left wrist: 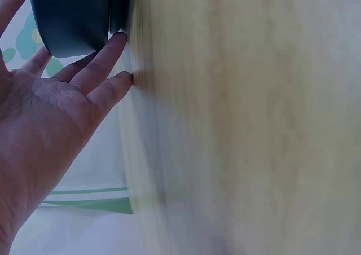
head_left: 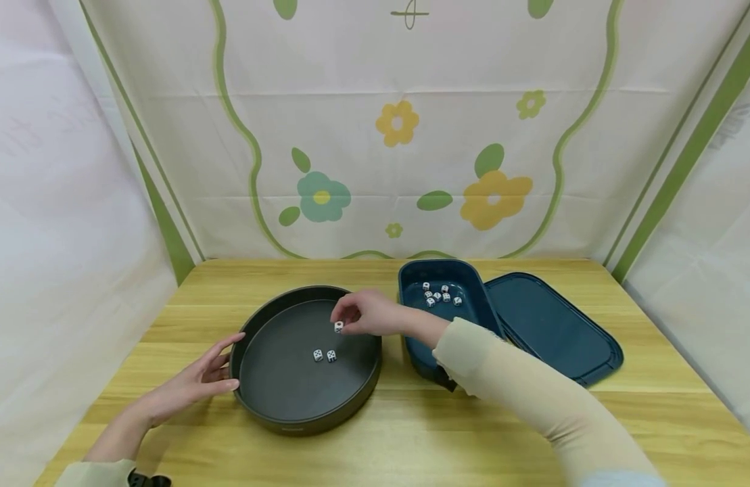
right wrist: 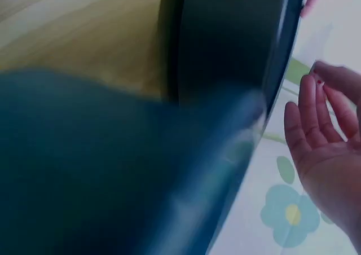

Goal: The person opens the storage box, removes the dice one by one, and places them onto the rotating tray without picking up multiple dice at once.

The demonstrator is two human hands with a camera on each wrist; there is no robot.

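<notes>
A round dark pan rests on the wooden table, two white dice lying on its floor. My right hand is over the pan's right side and pinches another white die between thumb and fingertips. In the right wrist view, that hand shows its thumb and index finger together, the die mostly hidden. My left hand touches the pan's left rim, fingers spread. The left wrist view has the fingers of this hand against the pan's outer wall.
Right of the pan stands a dark blue rectangular container with several white dice in it. Its flat blue lid lies beside it, partly under or against it. A patterned white cloth hangs behind the table.
</notes>
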